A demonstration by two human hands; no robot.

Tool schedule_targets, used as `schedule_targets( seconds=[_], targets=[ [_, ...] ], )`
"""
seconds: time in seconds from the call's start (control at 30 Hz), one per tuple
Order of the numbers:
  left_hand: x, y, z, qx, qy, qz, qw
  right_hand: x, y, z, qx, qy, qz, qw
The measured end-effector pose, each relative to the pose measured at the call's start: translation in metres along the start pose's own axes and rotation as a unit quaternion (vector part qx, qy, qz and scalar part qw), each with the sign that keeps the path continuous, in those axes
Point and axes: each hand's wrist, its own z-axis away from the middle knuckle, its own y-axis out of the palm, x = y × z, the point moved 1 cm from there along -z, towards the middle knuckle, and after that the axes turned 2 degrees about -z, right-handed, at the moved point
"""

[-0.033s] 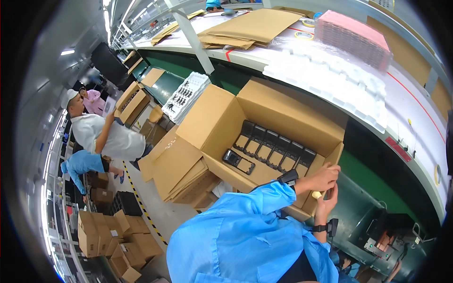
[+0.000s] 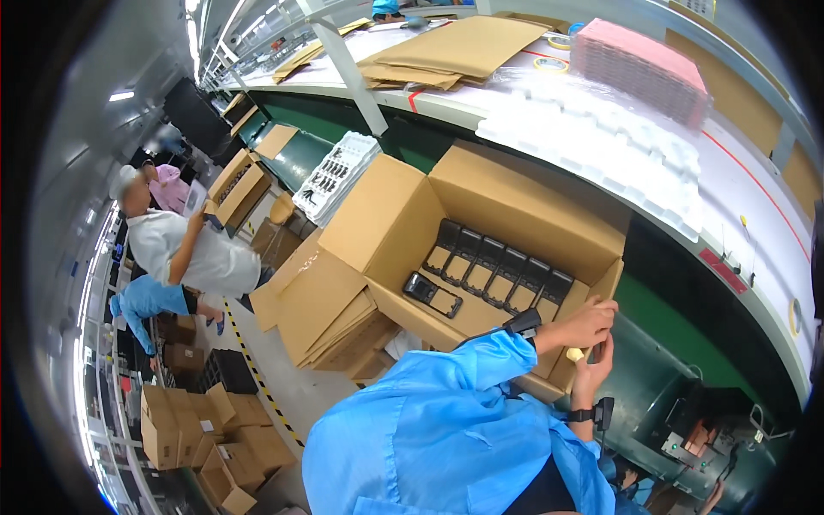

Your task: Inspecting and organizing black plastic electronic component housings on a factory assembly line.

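An open cardboard box (image 2: 524,193) sits tilted in front of me, its flaps up. Inside, a row of black plastic housings (image 2: 491,262) with rectangular openings lies along the far wall. Another black housing (image 2: 433,294) lies apart, by the left wall. My left hand (image 2: 586,324) is closed over the right wall of the box. Just below it, my right hand (image 2: 594,369) is closed on the same wall, its fingers partly hidden. A small pale-yellow piece (image 2: 574,354) shows at my right hand; whether it is held or worn on a fingertip is unclear.
Behind the box runs a white workbench (image 2: 747,180) with white plastic trays (image 2: 592,146), a pink-topped stack (image 2: 639,69) and flat cardboard (image 2: 463,47). Folded cartons (image 2: 318,300) lean at left. Co-workers (image 2: 180,240) stand beyond. A small machine (image 2: 699,442) is at lower right.
My hands and the box hold their place. At the left, the co-worker in white has shifted slightly.
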Motion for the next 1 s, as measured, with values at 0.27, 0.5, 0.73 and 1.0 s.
schedule_targets(
  seconds=[0.27, 0.5, 0.73, 1.0],
  targets=[
    [0.000, 0.002, 0.002, -0.011, -0.004, -0.024, 1.000, -0.005, -0.001, 0.003, -0.008, -0.029, 0.005, 1.000],
    [-0.001, -0.012, -0.002, 0.032, -0.021, -0.029, 0.999, 0.011, 0.002, -0.001, -0.026, 0.004, 0.076, 0.997],
    [-0.004, -0.008, -0.006, 0.028, -0.021, -0.021, 0.999, 0.004, -0.003, -0.001, -0.009, -0.020, 0.137, 0.990],
    [0.000, -0.006, -0.006, 0.047, -0.011, -0.033, 0.998, -0.010, -0.002, 0.000, 0.011, -0.051, 0.098, 0.994]
  ],
)
